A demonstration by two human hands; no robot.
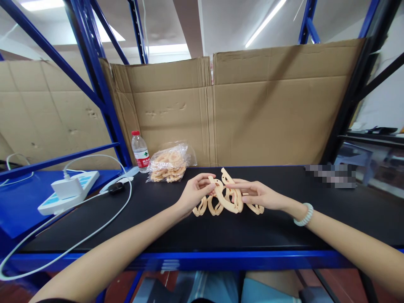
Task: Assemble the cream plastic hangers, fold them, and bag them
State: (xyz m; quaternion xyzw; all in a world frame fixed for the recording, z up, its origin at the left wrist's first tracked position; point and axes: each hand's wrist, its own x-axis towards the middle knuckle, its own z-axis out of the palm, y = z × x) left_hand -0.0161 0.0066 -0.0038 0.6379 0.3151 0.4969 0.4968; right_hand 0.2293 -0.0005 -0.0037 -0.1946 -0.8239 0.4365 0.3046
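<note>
Both hands hold one pale, curved wooden piece (232,205) with a long arm at each side, just above the black tabletop. My left hand (197,191) pinches its left arm between thumb and fingers. At its right side my right hand (255,194) has its fingers closed on the other arm. Behind and beside it on the table lie more pale pieces: one (200,207) near my left hand, another (215,207) next to it, and one (256,208) below my right hand. My hands partly hide the pieces.
A clear plastic bag (170,163) of similar pale pieces and a red-capped bottle (140,152) stand at the back left. A power strip (71,191) with a white cable is on the left. Cardboard (277,109) walls the back. A blurred item (334,175) lies back right.
</note>
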